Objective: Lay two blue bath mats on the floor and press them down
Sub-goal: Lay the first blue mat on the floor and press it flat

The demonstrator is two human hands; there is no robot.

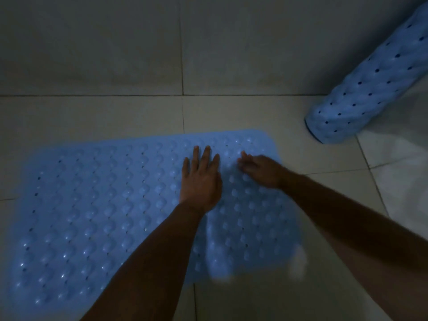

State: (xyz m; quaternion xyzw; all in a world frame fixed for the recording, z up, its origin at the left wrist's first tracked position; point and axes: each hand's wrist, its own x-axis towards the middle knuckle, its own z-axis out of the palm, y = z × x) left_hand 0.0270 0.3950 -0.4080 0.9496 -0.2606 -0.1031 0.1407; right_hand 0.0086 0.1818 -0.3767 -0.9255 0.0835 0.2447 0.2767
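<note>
One blue bath mat [92,205] lies unrolled and flat on the tiled floor, bumpy side up with small holes. My left hand [200,179] rests palm down on its right half, fingers straight and together. My right hand [259,169] lies just to the right of it, also on the mat near the far right corner, fingers extended toward the left; it is blurred. A second blue bath mat [368,89] is rolled into a tube and leans at the upper right, its lower end on the floor.
Pale floor tiles [139,114] with dark grout lines surround the mat. A tiled wall [115,42] rises just beyond the mat's far edge. A lighter patch of floor [398,172] lies at the right, below the rolled mat.
</note>
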